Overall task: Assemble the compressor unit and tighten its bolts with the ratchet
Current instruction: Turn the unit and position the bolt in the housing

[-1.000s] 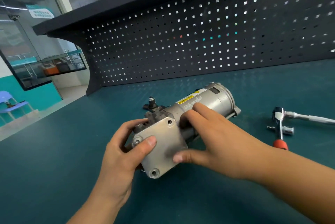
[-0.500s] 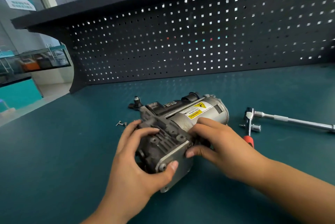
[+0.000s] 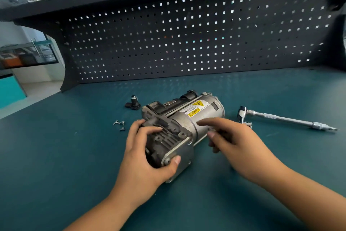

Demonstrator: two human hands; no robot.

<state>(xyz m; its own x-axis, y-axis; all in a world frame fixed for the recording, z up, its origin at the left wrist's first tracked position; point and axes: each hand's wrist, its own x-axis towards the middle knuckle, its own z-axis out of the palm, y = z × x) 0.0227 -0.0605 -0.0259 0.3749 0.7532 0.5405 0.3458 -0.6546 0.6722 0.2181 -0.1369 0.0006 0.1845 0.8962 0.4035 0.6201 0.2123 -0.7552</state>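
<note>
Looking down from the head view: compressor unit (image 3: pixel 187 124) lies on its side mid-bench (image 3: pixel 56 156). Your left hand (image 3: pixel 148 157) is clamped round the finned head end, thumb on the end plate. Right hand (image 3: pixel 236 142) hovers beside the motor can, fingers (image 3: pixel 209 121) loose, apparently empty. Likely heavy, rigid, can smooth: grip the cast head, not the can. Ratchet (image 3: pixel 280 118) lies to the right, loose screws (image 3: pixel 118 124) to the left.

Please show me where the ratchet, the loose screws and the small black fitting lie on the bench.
ratchet (image 3: pixel 280 118): head view, on the middle of its metal handle.
loose screws (image 3: pixel 116 122): head view, on the left screw of the small group.
small black fitting (image 3: pixel 134 102): head view, on its dark body.
</note>
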